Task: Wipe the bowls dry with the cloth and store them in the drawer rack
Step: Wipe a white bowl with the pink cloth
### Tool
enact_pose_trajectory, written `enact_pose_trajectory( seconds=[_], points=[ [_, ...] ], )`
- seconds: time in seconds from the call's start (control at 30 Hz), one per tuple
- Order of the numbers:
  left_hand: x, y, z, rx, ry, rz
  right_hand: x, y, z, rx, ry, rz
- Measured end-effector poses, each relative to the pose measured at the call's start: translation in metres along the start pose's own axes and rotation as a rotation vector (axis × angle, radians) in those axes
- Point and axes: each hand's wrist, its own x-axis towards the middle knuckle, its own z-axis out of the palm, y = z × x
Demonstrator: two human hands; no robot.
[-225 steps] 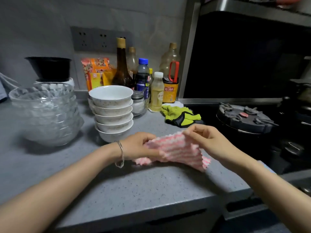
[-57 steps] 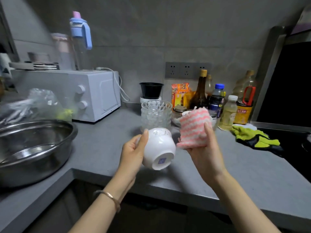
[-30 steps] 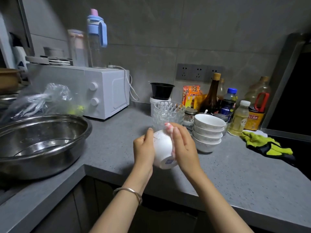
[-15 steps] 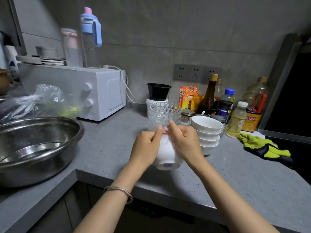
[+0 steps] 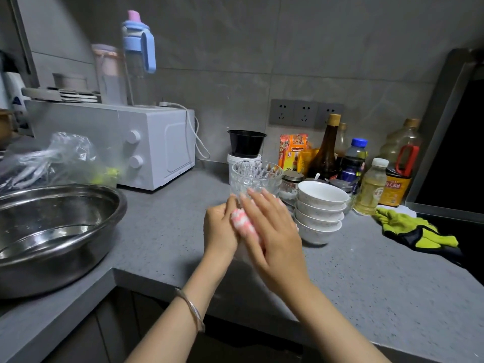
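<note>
Over the counter's front edge, both hands close around one white bowl [image 5: 245, 255], which is blurred and mostly hidden. My left hand [image 5: 220, 230] grips it from the left. My right hand [image 5: 273, 233] lies over the pink-and-white striped cloth [image 5: 242, 223] and holds it against the bowl. Just to the right, a stack of several white speckled bowls [image 5: 321, 208] stands on the counter. A stack of clear glass bowls [image 5: 256, 176] stands behind my hands. No drawer rack is in view.
A big steel basin [image 5: 52, 231] sits at the left, with a white microwave [image 5: 157, 145] behind it. Bottles and jars [image 5: 351, 163] line the back wall. Yellow-green gloves [image 5: 416, 229] lie at the right beside the black stove. The grey counter [image 5: 366, 284] extends right.
The bowl has been taken from the white stack and held up in my left hand. My right hand has since brought the cloth onto it, and now covers more of the bowl than half a second ago.
</note>
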Motion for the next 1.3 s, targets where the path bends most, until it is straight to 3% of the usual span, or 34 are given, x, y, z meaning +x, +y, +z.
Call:
enact_pose_trajectory(
  seconds=[0.27,0.37,0.47,0.63,0.73,0.83,0.93,1.1,1.17,1.3],
  points=[
    [-0.01,0.012,0.0,-0.173,0.036,-0.151,0.02,0.013,-0.014,0.679,-0.021,0.529],
    [-0.012,0.011,-0.005,-0.219,-0.009,-0.203,0.021,0.013,-0.024,0.773,-0.104,0.679],
    [-0.009,0.014,-0.009,-0.084,-0.108,-0.156,0.023,0.01,-0.03,0.779,-0.099,0.772],
    [-0.008,0.022,-0.008,0.211,-0.273,0.138,0.025,0.01,-0.028,0.702,-0.039,0.594],
    [-0.013,0.017,-0.005,0.353,-0.171,0.255,0.018,0.006,-0.021,0.651,0.001,0.544],
    [-0.012,0.014,-0.002,0.173,-0.016,0.144,0.006,0.002,-0.018,0.577,0.062,0.441],
    [-0.006,0.016,-0.002,-0.015,0.148,-0.052,-0.012,-0.001,-0.014,0.361,-0.008,0.255],
    [-0.01,0.016,-0.001,-0.052,0.017,-0.018,-0.016,-0.01,-0.014,0.003,-0.046,0.008],
    [-0.013,0.016,0.001,0.055,-0.029,0.058,-0.004,-0.008,-0.019,0.0,-0.027,0.081],
    [-0.02,0.024,0.003,0.016,0.047,0.043,0.013,-0.007,-0.028,0.45,-0.004,0.357]
  ],
)
